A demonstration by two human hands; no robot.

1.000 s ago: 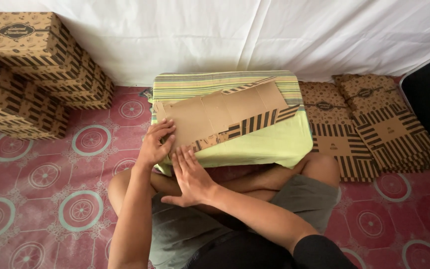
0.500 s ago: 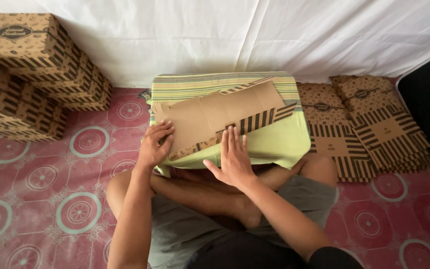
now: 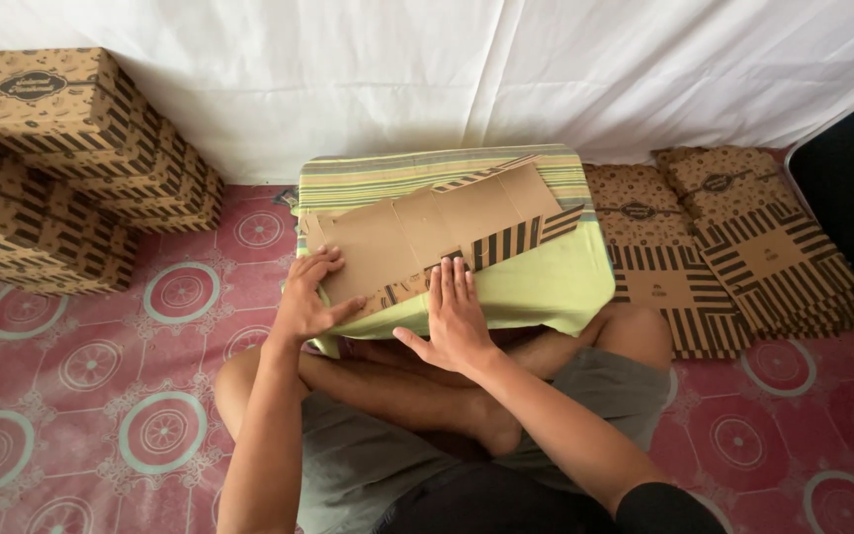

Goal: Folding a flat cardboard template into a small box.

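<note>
1. Head view, the hands: fingers of the right hand are spread flat and pressed down on the near edge of the cardboard blank, gripping nothing. The left hand, left of centre in the frame, also lies open, its fingertips resting on the blank's lower left corner and the thumb pointing right.

2. Head view, the deciding relation: the blank lies just above both sets of fingers in the frame, touching them. Its long axis runs from lower left to upper right, tilted against the cushion edge. The two hands are about equally near it; the left covers the end, the right the middle of the lower flap.

3. Head view, the blank itself: flat brown card, matt and creased into panels, with black stripes on the turned-up flaps at its right end.

4. Head view, what bears it: a soft cushion at centre frame, covered in lime green cloth with a striped band along the top.

5. Head view, surroundings: stacked folded boxes in the upper left, brown with striped sides; a pile of flat blanks at the right; a red patterned floor mat with circles; a white sheet across the top.
</note>
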